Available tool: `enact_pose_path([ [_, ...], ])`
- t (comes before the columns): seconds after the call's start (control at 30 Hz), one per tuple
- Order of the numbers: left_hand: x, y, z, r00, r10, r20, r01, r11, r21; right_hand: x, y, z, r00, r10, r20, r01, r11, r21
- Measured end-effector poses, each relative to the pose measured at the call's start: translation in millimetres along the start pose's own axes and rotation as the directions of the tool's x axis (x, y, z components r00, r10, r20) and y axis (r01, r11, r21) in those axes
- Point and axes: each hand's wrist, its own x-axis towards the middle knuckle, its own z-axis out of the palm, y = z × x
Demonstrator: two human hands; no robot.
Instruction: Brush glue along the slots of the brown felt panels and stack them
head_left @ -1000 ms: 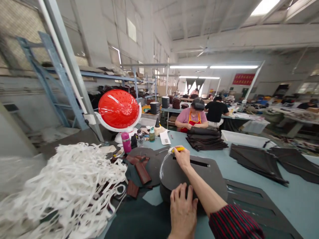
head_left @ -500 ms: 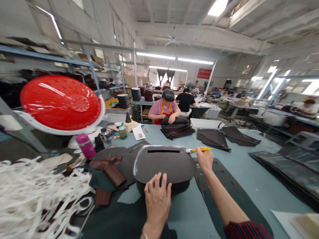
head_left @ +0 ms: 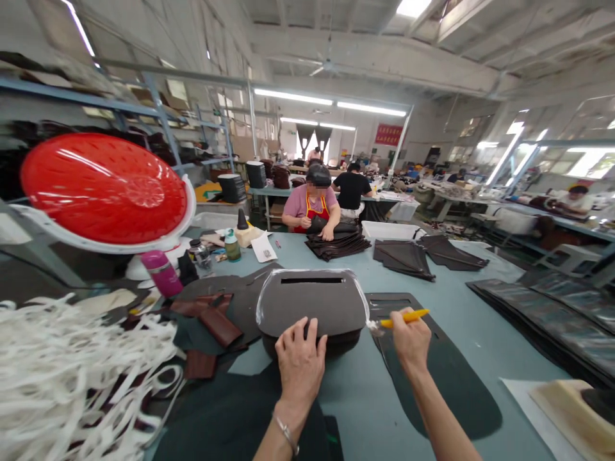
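A dark grey leather-like panel [head_left: 311,301] with a long slot lies on a stack of similar pieces. White glue lines its left, far and right edges. My left hand [head_left: 302,358] rests on the panel's near edge, fingers spread and flat. In my right hand [head_left: 411,339] is a yellow-handled brush [head_left: 404,317], pinched between the fingers. Its white, glue-covered bristles are at the panel's right edge. Under the brush and to the right lies a large dark panel [head_left: 432,378] with slots.
White strips [head_left: 72,371] pile up at the left beside brown leather pieces [head_left: 218,323]. A red fan-like disc [head_left: 106,189], a purple bottle [head_left: 161,272] and a green bottle [head_left: 232,245] stand behind. Across the table [head_left: 358,397], a co-worker [head_left: 313,205] handles stacked dark pieces.
The brush in my right hand has moved from the panel's far right corner down its right edge, leaving a white glue line. My left hand stays on the panel. The view has shifted slightly.
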Motion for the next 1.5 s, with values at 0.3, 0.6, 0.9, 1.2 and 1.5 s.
enact_pose_path([
  [0.3,67,-73,-51.1,0.961,-0.141,0.24,0.269,0.688,-0.674,-109,-99,20,0.86,-0.499,0.106,0.352,0.731,0.585],
  [0.6,85,-101,-34.8,0.909,-0.053,0.413,0.263,0.841,-0.472,-103,-37,19,0.849,-0.511,0.133,0.382,0.768,0.514],
  [0.9,55,-43,-18.0,0.99,0.024,0.14,-0.034,0.997,0.075,-47,-103,55,0.96,-0.27,0.074,0.186,0.815,0.549],
  [1.2,51,-43,-9.9,0.997,0.029,0.068,-0.037,0.99,0.133,-2,-86,102,0.987,-0.13,0.096,0.082,0.916,0.393],
  [1.5,52,-42,-6.9,0.996,0.027,0.088,-0.037,0.992,0.122,-24,-150,145,0.86,-0.461,0.22,0.284,0.79,0.543],
])
